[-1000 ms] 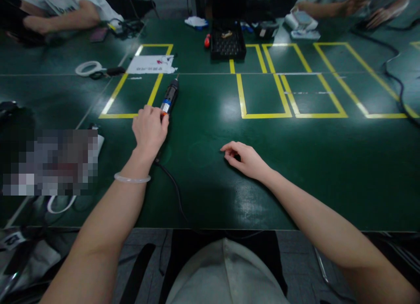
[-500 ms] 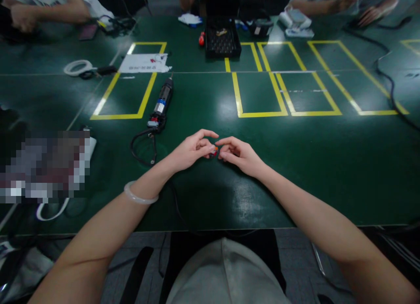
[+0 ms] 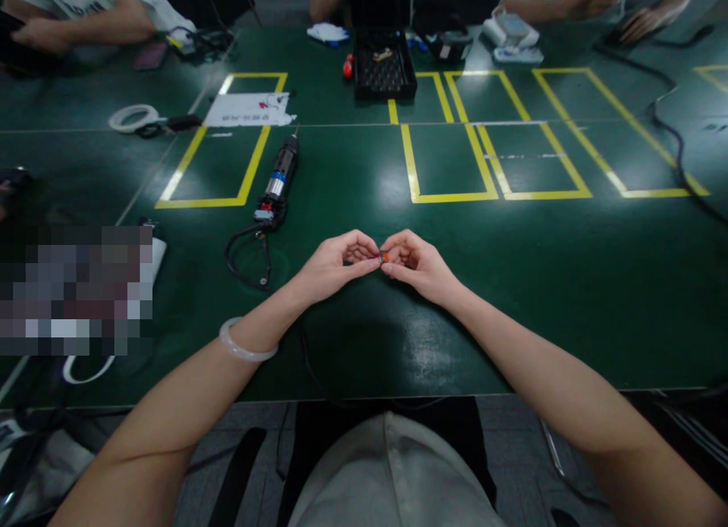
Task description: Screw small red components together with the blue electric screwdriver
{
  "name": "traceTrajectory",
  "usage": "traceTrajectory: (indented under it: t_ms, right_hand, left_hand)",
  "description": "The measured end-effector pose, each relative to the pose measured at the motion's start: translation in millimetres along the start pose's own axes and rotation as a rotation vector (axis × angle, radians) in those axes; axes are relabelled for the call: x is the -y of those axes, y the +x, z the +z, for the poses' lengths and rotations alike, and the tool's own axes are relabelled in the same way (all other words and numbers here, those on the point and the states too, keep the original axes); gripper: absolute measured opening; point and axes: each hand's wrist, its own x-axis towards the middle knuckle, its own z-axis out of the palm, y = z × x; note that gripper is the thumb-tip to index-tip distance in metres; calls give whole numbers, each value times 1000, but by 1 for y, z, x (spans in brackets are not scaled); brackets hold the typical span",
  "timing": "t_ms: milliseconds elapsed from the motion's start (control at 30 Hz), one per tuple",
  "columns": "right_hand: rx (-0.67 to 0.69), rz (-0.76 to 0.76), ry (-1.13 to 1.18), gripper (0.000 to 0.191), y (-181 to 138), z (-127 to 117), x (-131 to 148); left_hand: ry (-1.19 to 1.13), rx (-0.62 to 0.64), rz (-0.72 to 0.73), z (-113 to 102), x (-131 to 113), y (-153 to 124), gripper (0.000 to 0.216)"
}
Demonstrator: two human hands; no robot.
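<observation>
Orange-red small part (image 3: 385, 258): pinched between the fingertips of both hands, held just above the green table (image 3: 569, 284), near its front edge and towards the middle. Too small to identify further.

Left hand (image 3: 335, 265): fingers curled, thumb and forefinger closed narrowly on the left side of the part. A pale bangle (image 3: 246, 345) sits on this wrist.

Right hand (image 3: 418, 265): fingers curled likewise, thumb and forefinger closed on the right side of the part; the tips of the two hands meet around it.

Electric screwdriver (image 3: 278, 177): lying flat on the table, beyond and to the left of the part, well apart from both hands, tip pointing away. Its black cord (image 3: 244, 254) loops on the table to the left of the part.

Yellow tape outlines (image 3: 449, 197): rectangles marked on the table beyond the part, several to the right and one to the left past the screwdriver.

Black tray (image 3: 384, 73): at the far side of the table, straight beyond the part.

White paper sheet (image 3: 250, 110): far left of the tray, by the left tape outline.

Other people's arms (image 3: 91, 30): resting at the table's far edge.
</observation>
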Motion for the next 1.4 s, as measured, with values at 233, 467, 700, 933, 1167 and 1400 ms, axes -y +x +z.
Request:
traceTrajectory:
  t_ms: [233, 467, 700, 933, 1167, 1400]
  right_hand:
    - [13, 69, 74, 43, 2, 0, -1]
    - [-28, -140, -126, 22, 0, -3, -2]
    - [-35, -225, -246, 23, -2, -3, -1]
    - [-36, -236, -296, 22, -2, -3, -1]
    - [-51, -280, -374, 20, -4, -3, 5]
    - [-74, -123, -192, 23, -3, -3, 3]
  left_hand:
    - [369, -55, 270, 1, -2, -4, 15]
    - [336, -47, 238, 0, 2, -2, 24]
    - [285, -53, 264, -1, 2, -1, 17]
    - [283, -48, 282, 1, 3, -1, 15]
    - [186, 44, 218, 2, 6, 0, 19]
    - [-97, 105, 115, 6, 9, -1, 28]
